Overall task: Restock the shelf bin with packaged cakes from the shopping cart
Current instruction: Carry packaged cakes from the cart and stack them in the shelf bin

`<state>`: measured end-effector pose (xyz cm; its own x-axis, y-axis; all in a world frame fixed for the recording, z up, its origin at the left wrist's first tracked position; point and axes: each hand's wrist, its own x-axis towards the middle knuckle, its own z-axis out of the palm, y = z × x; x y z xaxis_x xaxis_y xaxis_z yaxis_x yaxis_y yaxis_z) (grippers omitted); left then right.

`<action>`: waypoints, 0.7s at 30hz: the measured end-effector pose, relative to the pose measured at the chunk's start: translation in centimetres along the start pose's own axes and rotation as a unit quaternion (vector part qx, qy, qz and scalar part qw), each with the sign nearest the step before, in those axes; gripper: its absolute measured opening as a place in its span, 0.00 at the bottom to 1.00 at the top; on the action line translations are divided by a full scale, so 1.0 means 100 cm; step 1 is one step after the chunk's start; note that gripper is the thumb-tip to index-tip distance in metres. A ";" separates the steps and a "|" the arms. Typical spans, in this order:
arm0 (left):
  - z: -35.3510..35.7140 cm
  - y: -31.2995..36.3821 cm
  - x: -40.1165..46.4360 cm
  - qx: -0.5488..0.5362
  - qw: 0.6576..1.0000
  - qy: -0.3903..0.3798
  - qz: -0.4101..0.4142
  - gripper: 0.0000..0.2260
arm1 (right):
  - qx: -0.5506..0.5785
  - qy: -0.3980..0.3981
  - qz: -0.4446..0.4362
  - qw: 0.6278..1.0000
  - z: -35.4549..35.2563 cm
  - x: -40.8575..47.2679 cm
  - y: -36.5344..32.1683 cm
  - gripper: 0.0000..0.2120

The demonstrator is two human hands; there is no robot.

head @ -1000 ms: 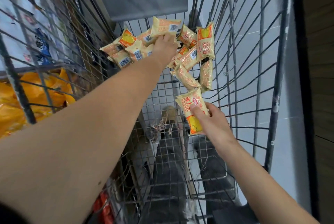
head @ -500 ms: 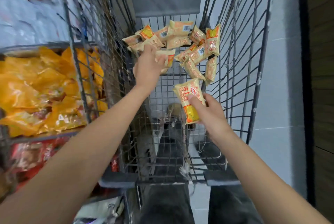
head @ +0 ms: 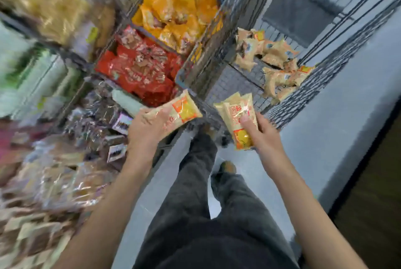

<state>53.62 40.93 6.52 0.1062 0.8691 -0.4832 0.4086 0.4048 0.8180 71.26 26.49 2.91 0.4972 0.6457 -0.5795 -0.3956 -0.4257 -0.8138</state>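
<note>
Both our hands have come out of the cart since the earlier frames, and our view has swung left toward the shelves, each hand now carrying cake. At far left the shelves are badly blurred; we can only make out clear-wrapped goods low down and pale green packs higher up. Next comes a wire bin of red packs, and above it the bin of orange packs. Our left hand grasps one cake packet from below, fingers curled under it and thumb across its top, held just in front of the red bin's near edge. Between our arms we see our dark trousers and the pale floor. Our right hand grasps its own cake packets, thumb pressed on the front; there seem to be two stacked, though the blur leaves us unsure. Behind that hand stands the wire cart, with more cake packets piled inside against its far mesh.
</note>
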 end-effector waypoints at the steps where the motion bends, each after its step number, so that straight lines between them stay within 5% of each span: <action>1: -0.018 -0.010 -0.018 -0.026 0.999 0.024 -0.026 0.10 | -0.005 -0.016 0.008 1.000 0.005 -0.011 0.002 0.06; 8: -0.150 -0.069 -0.125 -0.170 0.965 0.187 -0.075 0.09 | -0.157 -0.198 0.008 0.968 0.100 -0.050 -0.010 0.07; 11: -0.203 -0.091 -0.158 -0.304 0.922 0.233 -0.064 0.14 | -0.214 -0.285 -0.035 0.934 0.165 -0.064 -0.023 0.06; 17: -0.291 -0.134 -0.197 -0.485 0.816 0.313 -0.022 0.06 | -0.299 -0.412 -0.092 0.856 0.299 -0.114 -0.027 0.09; 21: -0.377 -0.152 -0.199 -0.499 0.787 0.363 -0.011 0.12 | -0.321 -0.465 -0.137 0.814 0.392 -0.154 -0.028 0.06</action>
<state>11.13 28.15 15.45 -0.5843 0.6457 -0.4916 -0.5505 0.1297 0.8247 34.48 42.58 15.77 -0.4183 0.8458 -0.3312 0.2656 -0.2348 -0.9351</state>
